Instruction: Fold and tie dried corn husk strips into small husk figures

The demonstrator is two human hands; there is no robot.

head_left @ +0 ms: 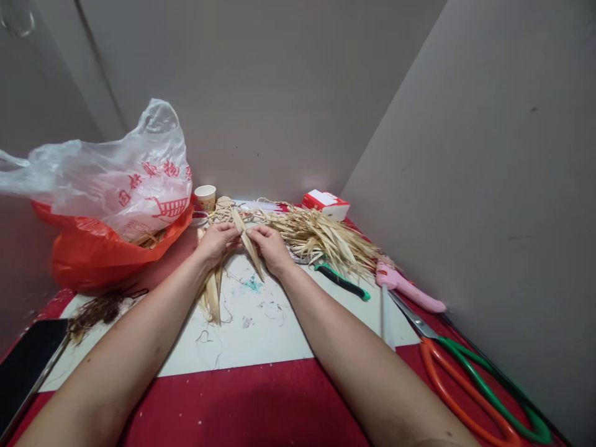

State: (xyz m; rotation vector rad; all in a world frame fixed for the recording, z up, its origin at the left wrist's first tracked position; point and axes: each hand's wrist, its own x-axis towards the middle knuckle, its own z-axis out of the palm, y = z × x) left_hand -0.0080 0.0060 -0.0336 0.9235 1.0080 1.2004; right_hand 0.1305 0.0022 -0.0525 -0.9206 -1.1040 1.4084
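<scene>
Between my hands a pale, dry husk leaf [252, 249] slants over the white sheet [279, 335], pointed at its lower end. My left hand [217, 243] pinches its left edge, fingers closed. From the other side my right hand [271, 246] grips the same leaf between thumb and fingers. More husk strips [212, 297] lie under and beside my left wrist. Right behind my right hand spreads a large bundle of dry husk leaves [326, 239]. A coil of braided cord [223, 210] sits beyond my left hand.
Plastic bags, white [116, 180] and red [93, 254], stand left, beside a paper cup [205, 196]. Green-handled pliers [344, 284], a pink glue gun [410, 287] and large scissors [465, 379] lie right. A tissue box [326, 203] is behind; a dark flat device [28, 366] lies front left.
</scene>
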